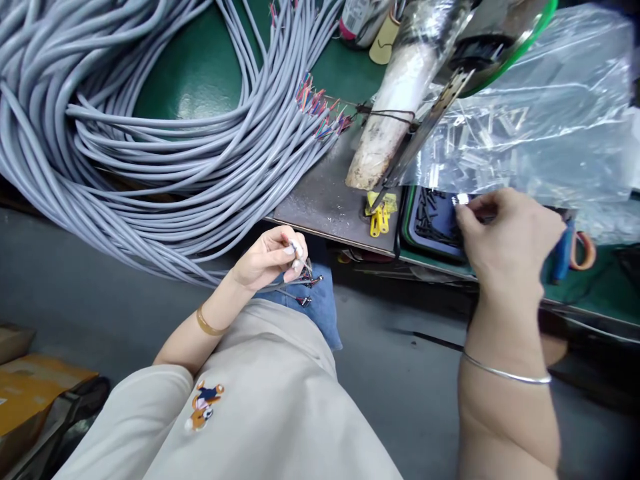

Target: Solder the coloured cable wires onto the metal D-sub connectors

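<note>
My left hand [273, 257] is closed near my lap, pinching the stripped end of a grey cable [300, 273] whose thin wires stick out past my fingertips. My right hand [505, 237] is raised at the bench edge, pinching a small clear sleeve [460, 199] between thumb and forefinger. It hovers just over a dark tray [430, 223] holding several small black pieces. Above that hand lies a clear plastic bag [525, 133] full of small clear sleeves.
A big coil of grey cables [150, 153] with coloured wire ends covers the green bench [200, 73] at left. A wrapped lever tool [395, 113] stands on a metal plate [325, 200], with yellow clips [377, 217] by it. Blue-handled scissors [575, 250] lie right. Cardboard boxes [30, 393] sit on the floor.
</note>
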A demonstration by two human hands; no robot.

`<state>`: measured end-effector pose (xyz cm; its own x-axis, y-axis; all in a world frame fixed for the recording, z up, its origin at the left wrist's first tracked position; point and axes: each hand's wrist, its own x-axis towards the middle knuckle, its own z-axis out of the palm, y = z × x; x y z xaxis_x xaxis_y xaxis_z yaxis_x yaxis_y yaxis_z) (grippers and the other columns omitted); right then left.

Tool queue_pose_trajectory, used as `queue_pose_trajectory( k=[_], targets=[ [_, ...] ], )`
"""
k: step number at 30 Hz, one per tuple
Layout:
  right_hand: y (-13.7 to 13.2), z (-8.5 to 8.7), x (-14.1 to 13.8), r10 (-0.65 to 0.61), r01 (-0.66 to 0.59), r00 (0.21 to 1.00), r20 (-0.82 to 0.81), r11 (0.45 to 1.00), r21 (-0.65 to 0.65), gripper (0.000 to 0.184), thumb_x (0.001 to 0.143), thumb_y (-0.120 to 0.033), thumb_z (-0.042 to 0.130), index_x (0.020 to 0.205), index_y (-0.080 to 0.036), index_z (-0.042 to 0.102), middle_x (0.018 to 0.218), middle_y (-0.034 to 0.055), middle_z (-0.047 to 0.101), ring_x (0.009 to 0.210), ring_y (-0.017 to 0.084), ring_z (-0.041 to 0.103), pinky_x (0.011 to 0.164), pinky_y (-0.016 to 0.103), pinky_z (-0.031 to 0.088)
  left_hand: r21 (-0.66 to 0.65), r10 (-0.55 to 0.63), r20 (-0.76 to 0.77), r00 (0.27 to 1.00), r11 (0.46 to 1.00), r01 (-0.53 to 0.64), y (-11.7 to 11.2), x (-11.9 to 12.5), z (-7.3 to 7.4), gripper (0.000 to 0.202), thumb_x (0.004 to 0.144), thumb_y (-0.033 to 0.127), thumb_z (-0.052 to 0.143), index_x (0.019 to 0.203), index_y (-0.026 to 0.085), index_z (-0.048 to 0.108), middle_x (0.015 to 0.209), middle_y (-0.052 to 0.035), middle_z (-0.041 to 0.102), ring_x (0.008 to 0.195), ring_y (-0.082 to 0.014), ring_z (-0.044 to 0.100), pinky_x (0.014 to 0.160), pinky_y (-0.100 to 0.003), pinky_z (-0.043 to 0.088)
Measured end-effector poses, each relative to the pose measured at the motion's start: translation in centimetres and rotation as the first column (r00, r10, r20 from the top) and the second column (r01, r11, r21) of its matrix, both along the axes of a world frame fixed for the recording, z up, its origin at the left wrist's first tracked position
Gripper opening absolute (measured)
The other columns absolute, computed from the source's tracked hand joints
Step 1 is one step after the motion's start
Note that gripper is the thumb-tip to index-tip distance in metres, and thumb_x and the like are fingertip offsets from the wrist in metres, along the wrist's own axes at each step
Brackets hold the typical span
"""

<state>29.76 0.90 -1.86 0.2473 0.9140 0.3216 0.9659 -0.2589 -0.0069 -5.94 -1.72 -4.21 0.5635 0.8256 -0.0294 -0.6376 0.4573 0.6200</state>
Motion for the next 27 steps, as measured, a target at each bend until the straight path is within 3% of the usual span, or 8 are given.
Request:
queue_pose_trajectory(
  k=[4, 7, 10, 15, 20, 22, 25, 27],
  targets=[
    [0.0, 0.5, -0.9, -0.046, 0.050, 0.989, -0.139, 0.998, 0.026, 0.012, 0.073, -0.026, 0.064, 0.072, -0.025, 0.053, 0.079, 0.0041, 0.062, 0.079, 0.023, 0.060, 0.076, 0.038, 0.043, -0.112, 0.113, -0.180, 0.977, 0.985, -0.135, -0.3, 1.1, 1.3, 0.032, 0.071, 0.029, 0.090, 0.077, 0.016, 0.061, 0.065, 0.0022, 0.068, 0.044, -0.0070, 0.058, 0.043, -0.018, 0.046],
    [-1.1, 1.4, -0.9, -0.052, 0.073, 0.982, -0.180, 0.991, 0.111, 0.020, 0.069, -0.024, 0.068, 0.068, -0.025, 0.047, 0.076, 0.0043, 0.061, 0.076, 0.021, 0.059, 0.077, 0.039, 0.045, -0.097, 0.123, -0.236, 0.964, 0.984, -0.150, -0.4, 2.0, 2.0, 0.031, 0.072, 0.028, 0.088, 0.077, 0.015, 0.060, 0.062, 0.0026, 0.067, 0.043, -0.0075, 0.059, 0.043, -0.018, 0.047],
    [-2.9, 2.4, -0.9, 0.033, 0.040, 0.962, -0.271, 0.965, 0.261, 0.011, 0.070, -0.025, 0.065, 0.071, -0.024, 0.053, 0.077, 0.0046, 0.066, 0.071, 0.019, 0.061, 0.068, 0.036, 0.047, -0.072, 0.137, -0.264, 0.955, 0.984, -0.161, -0.5, 2.6, 2.3, 0.029, 0.073, 0.027, 0.086, 0.076, 0.015, 0.060, 0.061, 0.0031, 0.067, 0.042, -0.0068, 0.058, 0.042, -0.018, 0.046],
    [-5.4, 3.9, -3.4, 0.297, 0.000, 0.866, -0.402, 0.804, 0.595, 0.015, 0.074, -0.026, 0.070, 0.075, -0.022, 0.055, 0.084, 0.0063, 0.071, 0.053, 0.015, 0.063, 0.047, 0.031, 0.048, -0.043, 0.135, -0.312, 0.940, 0.987, -0.156, -0.5, 3.4, 2.2, 0.028, 0.076, 0.029, 0.084, 0.077, 0.015, 0.059, 0.061, 0.0023, 0.068, 0.039, -0.0061, 0.056, 0.041, -0.018, 0.043],
    [-6.3, 4.8, -7.6, 0.477, 0.106, 0.738, -0.477, 0.616, 0.780, 0.016, 0.079, -0.021, 0.077, 0.080, -0.020, 0.061, 0.074, 0.0029, 0.071, 0.061, 0.019, 0.072, 0.053, 0.033, 0.062, -0.027, 0.127, -0.290, 0.949, 0.990, -0.141, -0.5, 3.8, 2.1, 0.028, 0.075, 0.027, 0.086, 0.079, 0.015, 0.061, 0.063, 0.0018, 0.069, 0.041, -0.0048, 0.055, 0.041, -0.015, 0.040],
    [-6.8, 4.9, -8.7, 0.552, 0.097, 0.628, -0.549, 0.644, 0.759, 0.017, 0.078, -0.020, 0.078, 0.080, -0.020, 0.061, 0.076, 0.0023, 0.072, 0.066, 0.019, 0.073, 0.055, 0.031, 0.064, -0.007, 0.117, -0.263, 0.958, 0.992, -0.123, -0.4, 3.8, 1.8, 0.027, 0.074, 0.026, 0.088, 0.079, 0.014, 0.064, 0.064, 0.0017, 0.070, 0.043, -0.0045, 0.056, 0.042, -0.014, 0.041],
    [-8.0, 5.0, -10.1, 0.547, 0.006, 0.417, -0.726, 0.798, 0.603, 0.019, 0.079, -0.019, 0.078, 0.078, -0.020, 0.059, 0.085, 0.0024, 0.075, 0.068, 0.016, 0.073, 0.059, 0.031, 0.066, 0.050, 0.002, -0.172, 0.985, 0.999, 0.007, 0.1, 3.4, 0.8, 0.023, 0.076, 0.028, 0.088, 0.077, 0.015, 0.070, 0.065, -0.0009, 0.071, 0.045, -0.0061, 0.059, 0.044, -0.015, 0.045],
    [-8.9, 4.9, -11.0, 0.471, -0.075, 0.356, -0.808, 0.876, 0.477, 0.019, 0.082, -0.018, 0.077, 0.077, -0.020, 0.059, 0.090, 0.0017, 0.074, 0.067, 0.014, 0.072, 0.061, 0.030, 0.068, 0.092, -0.133, -0.076, 0.988, 0.986, 0.140, 0.6, 2.9, -0.3, 0.025, 0.076, 0.034, 0.088, 0.072, 0.016, 0.071, 0.063, -0.0028, 0.071, 0.043, -0.0081, 0.059, 0.041, -0.017, 0.046]
  ],
)
